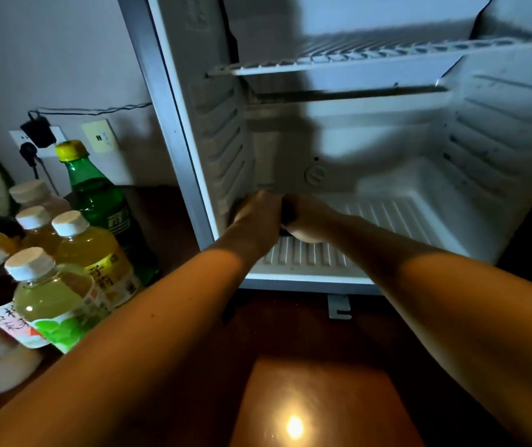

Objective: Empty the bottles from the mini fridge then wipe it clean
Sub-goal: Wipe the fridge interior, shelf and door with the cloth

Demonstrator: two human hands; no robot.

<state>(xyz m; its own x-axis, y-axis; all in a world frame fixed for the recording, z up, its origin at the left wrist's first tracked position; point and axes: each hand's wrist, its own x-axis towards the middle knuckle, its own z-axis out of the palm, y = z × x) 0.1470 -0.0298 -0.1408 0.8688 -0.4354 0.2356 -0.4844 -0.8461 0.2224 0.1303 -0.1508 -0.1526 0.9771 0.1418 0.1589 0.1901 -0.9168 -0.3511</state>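
Both grips are deep in the mini fridge (470, 195), at the left rear corner of its ribbed floor, side by side and nearly touching. Left hand (258, 214) sits against the left inner wall; right hand (306, 217) just right of it.

Between them is something dark (288, 211), mostly hidden. Can't tell if it's a last bottle or a cloth. Right-hand fingers look curled around it, with something pale at the underside of that grip. Left hand: back of hand faces me and the fingers are hidden, so I can't tell whether it is gripping or only pressing.

Key relation: the dark thing lies directly between the two grips, pinned toward the left wall. It is equally near both hands, the right apparently having the better hold. Its long axis looks roughly upright, but too little shows to be sure.

The rest of the fridge shows nothing ahead or right of my grips: bare floor, bare wire shelf (354, 59) above. The removed bottles (64, 253) stand in a cluster on the bench, well behind and left of my left grip, outside the fridge, with a green bottle (97, 195) at the back of the cluster.

My read: emptying is done or one item short, and the wipe would start from this corner. Exit path is toward me and left, around the fridge's front edge. Risk: my left forearm passes close to the bottle cluster on the way out.
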